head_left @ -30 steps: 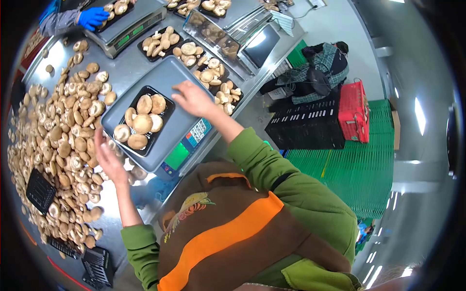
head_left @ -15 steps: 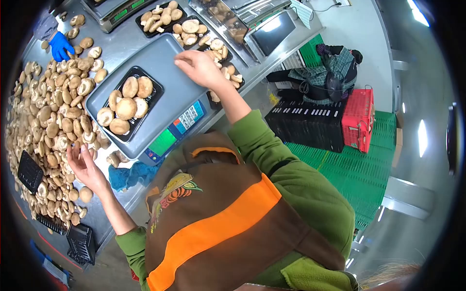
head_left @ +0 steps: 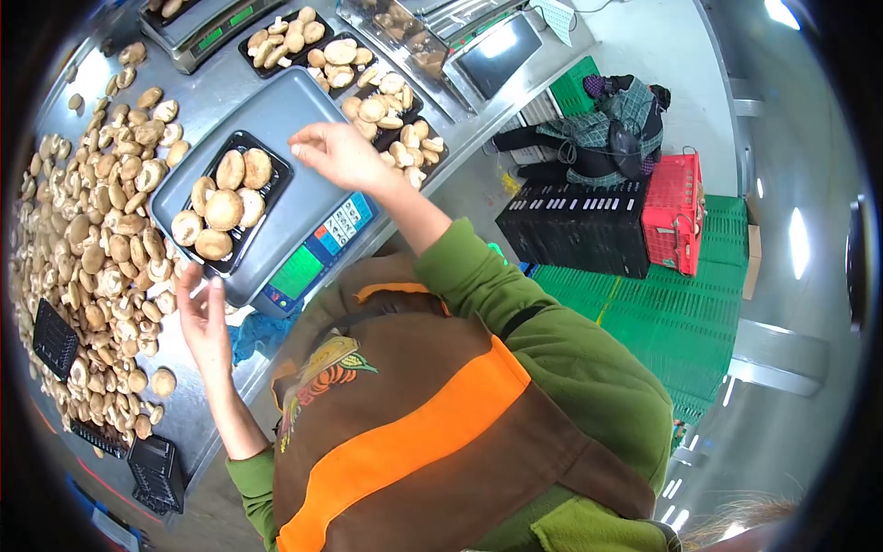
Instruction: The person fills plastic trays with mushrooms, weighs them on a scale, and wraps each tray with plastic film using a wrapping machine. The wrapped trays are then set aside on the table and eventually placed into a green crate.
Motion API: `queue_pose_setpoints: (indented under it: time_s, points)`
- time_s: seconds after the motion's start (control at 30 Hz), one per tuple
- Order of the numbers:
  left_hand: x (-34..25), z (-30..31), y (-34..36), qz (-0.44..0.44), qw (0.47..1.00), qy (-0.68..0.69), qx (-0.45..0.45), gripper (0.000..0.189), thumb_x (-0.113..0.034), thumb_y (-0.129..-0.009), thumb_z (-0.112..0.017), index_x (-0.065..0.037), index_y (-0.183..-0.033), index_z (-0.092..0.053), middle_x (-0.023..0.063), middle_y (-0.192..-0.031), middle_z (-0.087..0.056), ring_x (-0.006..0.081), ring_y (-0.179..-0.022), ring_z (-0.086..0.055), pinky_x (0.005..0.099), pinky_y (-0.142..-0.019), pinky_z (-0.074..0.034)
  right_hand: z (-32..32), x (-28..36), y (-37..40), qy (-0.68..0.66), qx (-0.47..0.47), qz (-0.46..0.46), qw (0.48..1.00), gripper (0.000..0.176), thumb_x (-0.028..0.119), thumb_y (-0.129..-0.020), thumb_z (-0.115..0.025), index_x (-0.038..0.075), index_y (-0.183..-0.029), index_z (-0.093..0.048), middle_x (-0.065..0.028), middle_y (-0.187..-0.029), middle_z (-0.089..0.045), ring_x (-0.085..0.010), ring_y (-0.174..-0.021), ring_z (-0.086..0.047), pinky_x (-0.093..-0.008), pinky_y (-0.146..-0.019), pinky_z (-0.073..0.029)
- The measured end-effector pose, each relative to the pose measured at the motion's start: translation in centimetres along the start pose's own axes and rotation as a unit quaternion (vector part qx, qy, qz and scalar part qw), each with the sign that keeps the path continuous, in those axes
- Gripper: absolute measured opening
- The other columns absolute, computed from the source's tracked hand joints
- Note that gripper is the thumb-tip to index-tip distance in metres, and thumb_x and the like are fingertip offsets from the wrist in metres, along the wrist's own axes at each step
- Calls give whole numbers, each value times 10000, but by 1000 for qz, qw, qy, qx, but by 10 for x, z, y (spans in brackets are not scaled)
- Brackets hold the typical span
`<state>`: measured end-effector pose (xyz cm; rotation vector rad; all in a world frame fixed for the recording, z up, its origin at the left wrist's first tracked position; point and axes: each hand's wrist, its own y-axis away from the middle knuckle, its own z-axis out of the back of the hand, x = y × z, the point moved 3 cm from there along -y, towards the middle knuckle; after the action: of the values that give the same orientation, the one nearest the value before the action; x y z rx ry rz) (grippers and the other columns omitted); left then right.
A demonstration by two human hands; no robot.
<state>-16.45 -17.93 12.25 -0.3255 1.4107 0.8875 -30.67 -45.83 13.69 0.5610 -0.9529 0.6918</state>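
A black tray (head_left: 269, 195) with several brown-capped mushrooms (head_left: 224, 210) rests on the grey pan of a scale (head_left: 308, 115). The scale's display (head_left: 296, 272) is lit green. My left hand (head_left: 204, 317) is at the pan's lower left edge, fingertips beside the tray's near end, with fingers apart and nothing visibly held. Whether those fingertips touch the tray is unclear. Over the pan, my right hand (head_left: 340, 155) reaches in from the right, fingers slightly bent and empty, a little beyond the tray's upper right corner.
Loose mushrooms (head_left: 101, 230) cover the left of the metal table. Filled trays (head_left: 372, 110) line the far side, near a dark screen (head_left: 497, 55). Empty black trays (head_left: 156, 469) sit at the lower left. A blue cloth (head_left: 262, 336) lies below the scale; crates (head_left: 671, 216) stand right.
My left hand has moved right and up to the pan's edge near the tray. My right hand has shifted left and down, closer to the tray. The blue-gloved hand of another person has left the view.
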Motion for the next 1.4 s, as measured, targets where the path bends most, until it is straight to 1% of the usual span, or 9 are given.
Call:
queue_pose_setpoints:
  time_s: [0.1, 0.2, 0.67, 0.8, 0.9, 0.93, 1.0, 1.03, 1.4]
  points:
    - [-1, -7, 5, -9, 1000, -21, 16, 464, -138, -904, -611, -38, -1322, -435, 109, -1243, -505, 142, -962, -536, 248, -746, -467, -29, 36, 17, -158, 82, -46, 983, 303, 172, -930, -531, 20, -1190, -563, -72, -736, -655, -101, -612, -595, -255, -600, -491]
    - [-9, -12, 6, -9, 999, -37, 16, 509, -126, -896, -615, -41, -1347, -396, 119, -1238, -496, 143, -973, -527, 260, -725, -487, -48, 78, 39, -143, 201, -40, 968, 418, 135, -953, -447, 39, -1358, -400, -71, -687, -638, -121, -543, -581, -267, -528, -479]
    - [12, 4, 13, -11, 999, -19, -28, 474, -78, -898, -586, -21, -1337, -419, 101, -1111, -586, 101, -829, -541, 240, -679, -495, -66, 85, 42, -81, 157, -51, 983, 491, 138, -941, -453, 40, -1408, -334, -62, -622, -618, -128, -488, -569, -282, -480, -477]
    - [-3, -2, 11, -40, 997, -26, -59, 514, -74, -895, -592, -52, -1369, -395, 68, -1093, -596, 82, -818, -516, 212, -684, -438, -71, 76, 37, -91, 100, -51, 990, 410, 119, -927, -494, 28, -1324, -445, -63, -642, -632, -121, -505, -579, -280, -488, -479]
    - [-28, -15, 14, -48, 998, 0, -49, 575, -102, -892, -614, -71, -1399, -344, 125, -1246, -516, 125, -944, -529, 242, -742, -452, -51, 28, 4, -66, -127, 16, 990, 259, 113, -921, -513, 17, -1157, -556, -73, -699, -649, -124, -632, -623, -287, -584, -509]
    - [-28, -21, 15, -49, 998, 4, -43, 575, -102, -892, -614, -71, -1399, -344, 125, -1246, -516, 125, -944, -529, 242, -742, -452, -41, 29, -3, -79, -204, 24, 976, 239, 136, -910, -508, 10, -1104, -570, -140, -868, -670, -260, -764, -636, -370, -714, -506]
    - [-26, -28, 13, -76, 993, 18, -94, 591, -111, -894, -617, -65, -1405, -324, 165, -1342, -432, 150, -1009, -528, 270, -817, -454, -43, 11, -16, 26, -236, 62, 969, 276, 129, -915, -491, 15, -1162, -534, -146, -964, -662, -319, -908, -590, -415, -844, -461]
    - [-22, -31, 10, -81, 993, 27, -83, 610, -121, -894, -613, -29, -1409, -299, 163, -1391, -347, 184, -1042, -513, 288, -773, -480, -46, 14, -17, 9, -219, 48, 975, 304, 122, -916, -479, 19, -1201, -501, -138, -994, -657, -331, -964, -564, -425, -883, -436]
    - [-23, -32, 7, -33, 996, 43, -67, 630, -173, -897, -627, -114, -1430, -296, 162, -1100, -532, 125, -792, -555, 222, -659, -442, -67, 11, -8, 8, -167, -26, 986, 392, 94, -934, -422, 46, -1321, -376, -102, -1080, -639, -314, -1062, -526, -415, -968, -385]
